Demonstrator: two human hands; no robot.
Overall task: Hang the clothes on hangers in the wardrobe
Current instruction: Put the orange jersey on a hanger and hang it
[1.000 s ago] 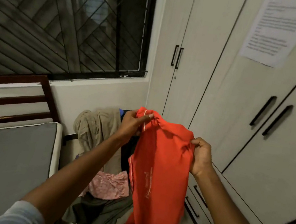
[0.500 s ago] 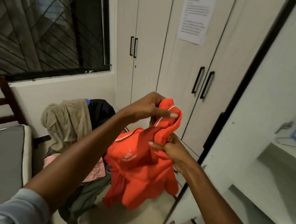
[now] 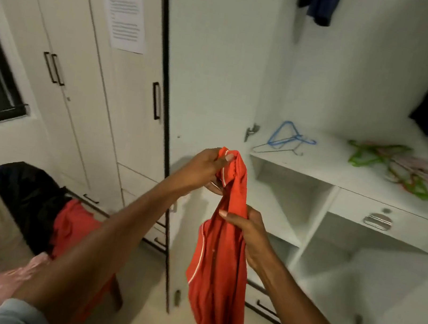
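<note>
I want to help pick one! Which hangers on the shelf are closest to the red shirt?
The blue hanger with a grey wire one, at the shelf's left end. The green and pink hangers lie farther right, away from the red shirt.

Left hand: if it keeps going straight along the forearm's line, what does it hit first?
The left hand, gripping the red shirt at its top, points up-right toward the wardrobe shelf. Likely first contact: the shelf's front edge near the blue hanger; depth is unclear.
</note>
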